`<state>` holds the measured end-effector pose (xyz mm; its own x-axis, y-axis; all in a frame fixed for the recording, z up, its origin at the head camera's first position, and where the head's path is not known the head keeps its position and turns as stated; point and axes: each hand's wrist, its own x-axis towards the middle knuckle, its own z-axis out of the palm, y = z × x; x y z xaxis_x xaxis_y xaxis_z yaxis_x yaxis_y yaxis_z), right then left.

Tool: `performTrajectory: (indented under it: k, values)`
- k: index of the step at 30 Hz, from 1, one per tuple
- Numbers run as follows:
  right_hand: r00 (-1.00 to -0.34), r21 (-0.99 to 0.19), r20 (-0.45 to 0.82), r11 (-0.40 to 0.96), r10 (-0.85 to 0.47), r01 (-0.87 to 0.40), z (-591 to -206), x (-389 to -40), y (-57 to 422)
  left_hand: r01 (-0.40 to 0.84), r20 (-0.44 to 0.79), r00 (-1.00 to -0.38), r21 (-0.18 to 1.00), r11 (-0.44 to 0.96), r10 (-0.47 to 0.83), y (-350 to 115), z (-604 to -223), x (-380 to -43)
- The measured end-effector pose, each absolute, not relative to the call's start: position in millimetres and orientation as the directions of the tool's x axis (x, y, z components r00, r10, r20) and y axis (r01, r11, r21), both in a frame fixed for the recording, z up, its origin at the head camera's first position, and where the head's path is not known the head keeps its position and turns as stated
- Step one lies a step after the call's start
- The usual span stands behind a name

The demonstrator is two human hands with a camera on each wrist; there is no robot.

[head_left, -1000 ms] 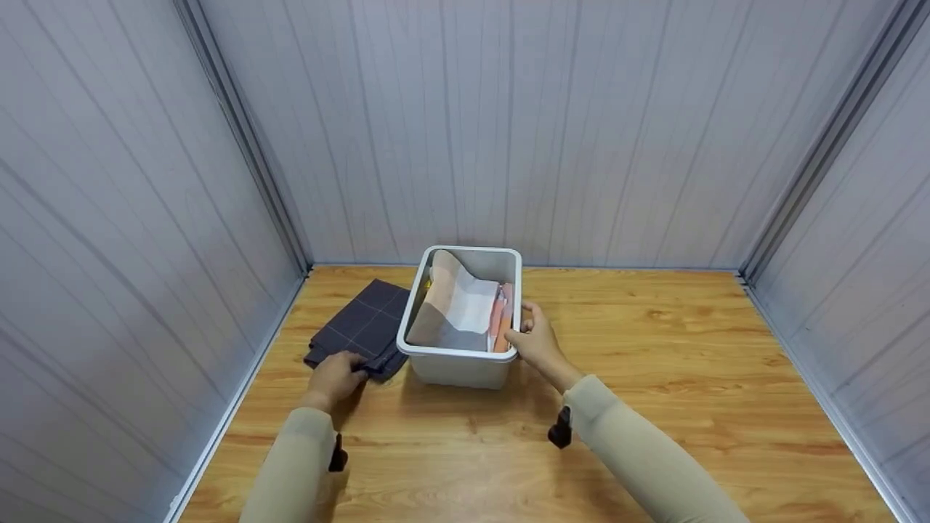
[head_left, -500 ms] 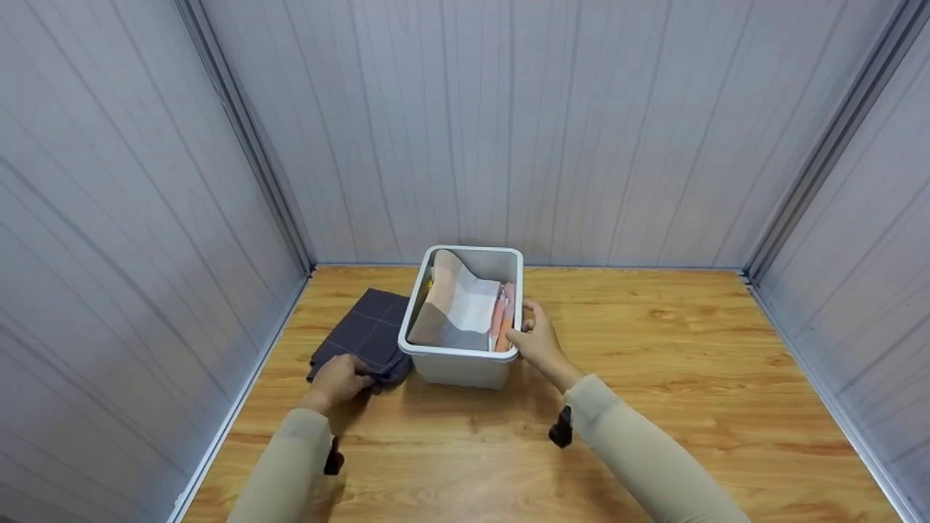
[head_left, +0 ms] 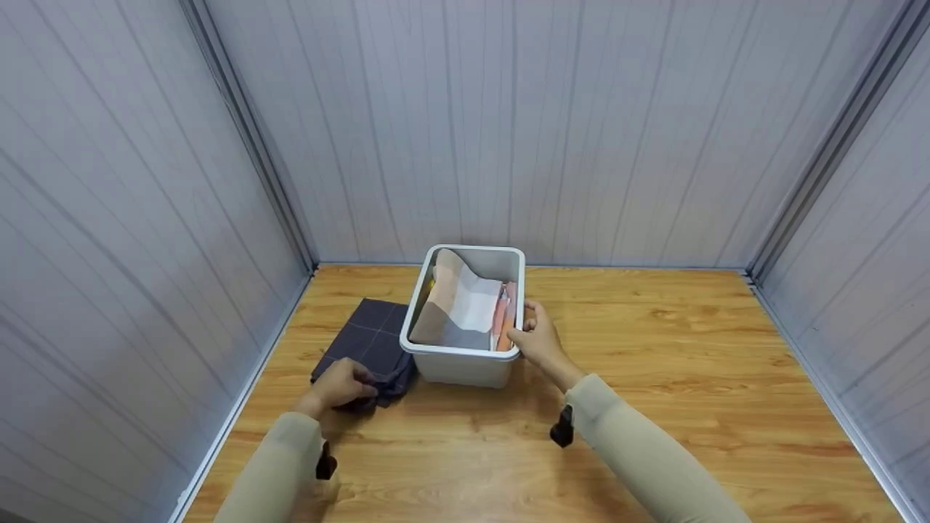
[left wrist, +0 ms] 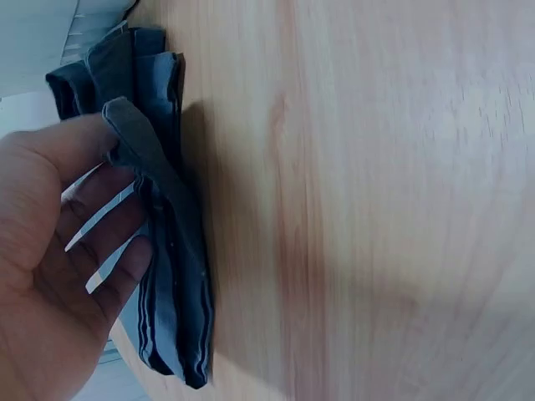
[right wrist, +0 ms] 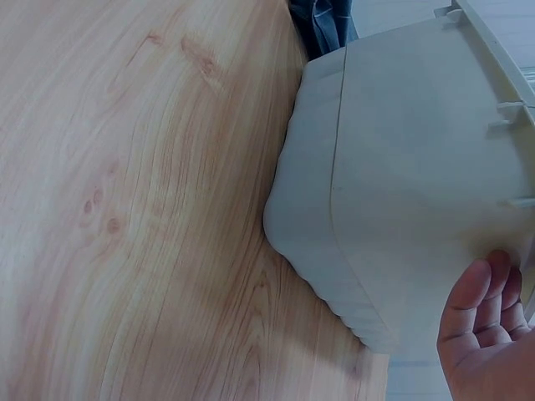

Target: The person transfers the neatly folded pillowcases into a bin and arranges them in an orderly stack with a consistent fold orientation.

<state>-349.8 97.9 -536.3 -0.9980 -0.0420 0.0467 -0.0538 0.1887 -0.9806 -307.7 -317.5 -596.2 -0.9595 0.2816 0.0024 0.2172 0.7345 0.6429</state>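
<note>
A dark folded cloth (head_left: 369,333) with thin light check lines lies left of a white plastic bin (head_left: 465,369). My left hand (head_left: 343,383) pinches the near edge of this cloth between thumb and fingers. In the left wrist view, the cloth's layered folds (left wrist: 171,276) show, with one edge lifted at the thumb. My right hand (head_left: 539,341) grips the bin's right rim near its front corner. From the right wrist, curled fingers (right wrist: 468,288) appear under the rim, beside the bin's outer wall (right wrist: 410,167). Inside the bin sits a beige, white and grey cloth (head_left: 465,301).
Orange-pink folded cloth (head_left: 503,319) stands along the bin's right inner side. A small yellow bit (head_left: 431,285) peeks out at the left. Pale panel walls (head_left: 479,131) enclose the wooden surface (head_left: 690,363) at the back and both sides.
My left hand has drawn the dark cloth a little toward me, and its near edge has bunched up. The right hand has kept its hold on the bin's rim.
</note>
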Motion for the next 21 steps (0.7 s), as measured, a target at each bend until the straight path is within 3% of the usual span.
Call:
performTrajectory:
  k: [6,12,21]
  values:
    - [-0.998,-0.980,0.056,0.188,-0.043,-0.063,-536.9,-350.0,99.0,0.107,-0.052,-0.980,0.678,0.727,0.192,-313.2,-568.0,-295.9]
    - [-0.997,-0.982,0.055,0.178,-0.051,-0.063,-536.1,-349.6,99.2,0.019,-0.023,-0.999,0.700,0.714,0.048,-331.8,-568.7,-298.0]
    - [-0.997,-0.986,0.032,0.163,-0.076,-0.044,-535.4,-348.0,100.0,-0.076,-0.054,-0.997,0.695,0.715,-0.053,-360.5,-574.9,-293.6]
